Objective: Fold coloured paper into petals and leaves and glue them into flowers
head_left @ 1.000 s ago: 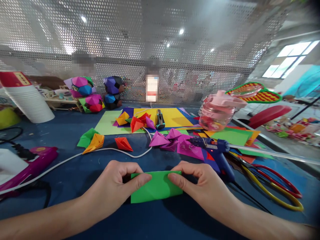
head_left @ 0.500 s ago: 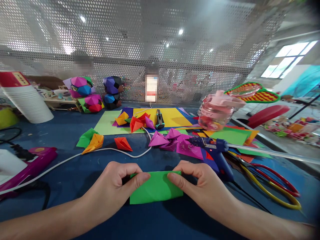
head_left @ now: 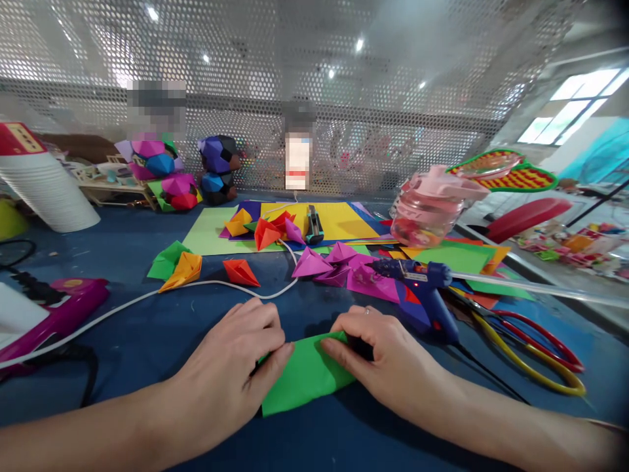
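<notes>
my left hand (head_left: pixel 236 367) and right hand (head_left: pixel 383 357) have drawn closer, fingers curled, each pinching an end of the green paper (head_left: pixel 304 377). it now lies tilted on the bench (head_left: pixel 147 328), the fold likely tighter.

— Where are the person's hands?
— Both sit low near the front edge of the tabletop (head_left: pixel 122 328), close together about its middle. The left hand (head_left: pixel 230 367) lies palm down, its fingers (head_left: pixel 265 321) curled under at the knuckles and its thumb (head_left: pixel 278 360) stretched toward the right.
— And the other?
— The right hand (head_left: pixel 388 357) mirrors it: palm down, fingers bent over and tucked, thumb pointing left. The two thumb tips are near each other but apart.
— The arms?
— The left forearm (head_left: pixel 98 429) comes in over the front edge from the left, the right forearm (head_left: pixel 515 423) from the right. Both are bare, with the wrists nearly straight.
</notes>
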Available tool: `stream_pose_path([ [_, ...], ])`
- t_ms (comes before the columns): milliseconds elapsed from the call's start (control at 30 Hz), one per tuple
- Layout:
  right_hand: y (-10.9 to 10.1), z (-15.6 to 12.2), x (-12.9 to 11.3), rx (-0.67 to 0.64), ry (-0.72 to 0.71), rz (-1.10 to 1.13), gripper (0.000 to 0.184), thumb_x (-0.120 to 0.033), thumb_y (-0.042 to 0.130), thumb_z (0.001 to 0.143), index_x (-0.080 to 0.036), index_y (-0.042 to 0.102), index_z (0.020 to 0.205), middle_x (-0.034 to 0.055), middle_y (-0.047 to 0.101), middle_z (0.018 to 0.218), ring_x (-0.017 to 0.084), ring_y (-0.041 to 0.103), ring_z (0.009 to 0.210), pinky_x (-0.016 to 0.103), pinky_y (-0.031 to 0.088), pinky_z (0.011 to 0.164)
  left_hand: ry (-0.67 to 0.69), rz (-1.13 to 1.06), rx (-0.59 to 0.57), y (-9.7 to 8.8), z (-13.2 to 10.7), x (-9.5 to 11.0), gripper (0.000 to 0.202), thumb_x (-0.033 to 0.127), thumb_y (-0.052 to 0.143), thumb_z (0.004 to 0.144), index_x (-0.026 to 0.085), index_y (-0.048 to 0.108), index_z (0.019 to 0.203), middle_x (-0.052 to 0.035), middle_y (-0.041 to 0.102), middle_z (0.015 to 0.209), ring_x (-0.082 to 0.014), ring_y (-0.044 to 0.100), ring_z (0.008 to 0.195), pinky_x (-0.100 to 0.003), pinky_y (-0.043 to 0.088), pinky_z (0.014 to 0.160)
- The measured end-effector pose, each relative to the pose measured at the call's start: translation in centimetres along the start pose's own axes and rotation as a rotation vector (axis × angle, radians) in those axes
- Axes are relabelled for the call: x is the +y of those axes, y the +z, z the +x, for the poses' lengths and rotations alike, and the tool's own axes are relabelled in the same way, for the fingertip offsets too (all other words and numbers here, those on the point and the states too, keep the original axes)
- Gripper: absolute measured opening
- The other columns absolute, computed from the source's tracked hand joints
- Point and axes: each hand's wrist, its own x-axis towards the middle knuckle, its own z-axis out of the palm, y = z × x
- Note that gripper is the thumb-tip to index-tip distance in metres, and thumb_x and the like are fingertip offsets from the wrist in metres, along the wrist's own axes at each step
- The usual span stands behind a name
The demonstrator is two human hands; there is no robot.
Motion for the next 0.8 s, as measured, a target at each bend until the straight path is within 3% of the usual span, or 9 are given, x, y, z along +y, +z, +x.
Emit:
stream_pose_path([
  [200, 0.6, 0.0, -0.2, 0.058, -0.022, -0.134, 0.011, -0.018, 0.058, 0.088, -0.019, 0.053, 0.079, -0.0016, 0.055, 0.071, 0.015, 0.049, 0.068, 0.027, 0.033, 0.062, 0.077, 0.261, 0.015, 0.2, 0.2, -0.1, 0.032, 0.020, 0.041, 0.095, 0.018, 0.056, 0.067, -0.0043, 0.054, 0.079, -0.0202, 0.045, 0.076, -0.036, 0.034, 0.067],
  [367, 0.7, 0.0, -0.2, 0.065, -0.075, -0.180, 0.013, -0.013, 0.056, 0.087, -0.019, 0.048, 0.079, -0.0012, 0.053, 0.072, 0.015, 0.048, 0.068, 0.027, 0.033, 0.061, 0.140, 0.485, 0.060, 0.2, 0.3, -0.2, 0.029, 0.026, 0.047, 0.093, 0.018, 0.058, 0.067, -0.0052, 0.054, 0.077, -0.0231, 0.050, 0.077, -0.039, 0.039, 0.070],
  [467, 0.9, 0.1, -0.1, 0.063, -0.096, -0.207, 0.012, -0.014, 0.055, 0.088, -0.019, 0.048, 0.080, -0.0003, 0.052, 0.073, 0.016, 0.048, 0.068, 0.027, 0.034, 0.061, 0.145, 0.566, 0.136, 0.0, 0.1, 0.0, 0.024, 0.034, 0.051, 0.092, 0.016, 0.060, 0.080, -0.0080, 0.057, 0.085, -0.0255, 0.052, 0.084, -0.042, 0.042, 0.075],
  [533, 0.9, 0.1, 0.0, 0.061, -0.110, -0.215, 0.011, -0.014, 0.054, 0.089, -0.019, 0.048, 0.081, 0.0004, 0.052, 0.073, 0.016, 0.047, 0.068, 0.028, 0.034, 0.061, 0.237, 0.533, 0.146, -0.3, 0.1, 0.2, 0.018, 0.028, 0.048, 0.094, 0.015, 0.061, 0.093, -0.0092, 0.059, 0.096, -0.0245, 0.053, 0.089, -0.040, 0.043, 0.078],
  [600, 0.8, 0.0, 0.0, 0.054, -0.132, -0.207, 0.010, -0.015, 0.053, 0.089, -0.019, 0.048, 0.082, 0.0006, 0.052, 0.073, 0.016, 0.047, 0.068, 0.028, 0.034, 0.061, 0.402, 0.423, 0.054, -0.7, 0.1, 0.2, 0.019, 0.018, 0.041, 0.095, 0.018, 0.060, 0.097, -0.0063, 0.060, 0.101, -0.0198, 0.053, 0.088, -0.033, 0.044, 0.078],
  [667, 0.8, 0.0, -0.1, 0.042, -0.131, -0.201, 0.010, -0.015, 0.051, 0.090, -0.019, 0.048, 0.081, 0.0007, 0.051, 0.073, 0.016, 0.046, 0.067, 0.028, 0.035, 0.060, 0.533, 0.284, -0.108, -1.0, 0.1, 0.0, 0.024, 0.014, 0.037, 0.096, 0.020, 0.060, 0.093, -0.0028, 0.061, 0.097, -0.0161, 0.054, 0.084, -0.027, 0.045, 0.075],
  [733, 0.7, 0.0, -0.2, 0.032, -0.105, -0.208, 0.010, -0.015, 0.051, 0.089, -0.019, 0.049, 0.081, 0.0009, 0.051, 0.073, 0.016, 0.046, 0.066, 0.028, 0.035, 0.060, 0.548, 0.155, -0.239, -1.2, 0.0, -0.4, 0.026, 0.014, 0.037, 0.095, 0.022, 0.062, 0.092, -0.0030, 0.063, 0.095, -0.0160, 0.056, 0.085, -0.025, 0.046, 0.076],
  [800, 0.7, 0.1, -0.3, 0.026, -0.084, -0.216, 0.009, -0.015, 0.052, 0.089, -0.019, 0.049, 0.081, 0.0014, 0.052, 0.075, 0.016, 0.047, 0.067, 0.027, 0.035, 0.060, 0.492, 0.036, -0.291, -1.4, -0.2, -0.8, 0.029, 0.011, 0.039, 0.092, 0.024, 0.065, 0.097, -0.0052, 0.066, 0.097, -0.0176, 0.059, 0.089, -0.026, 0.048, 0.080],
])
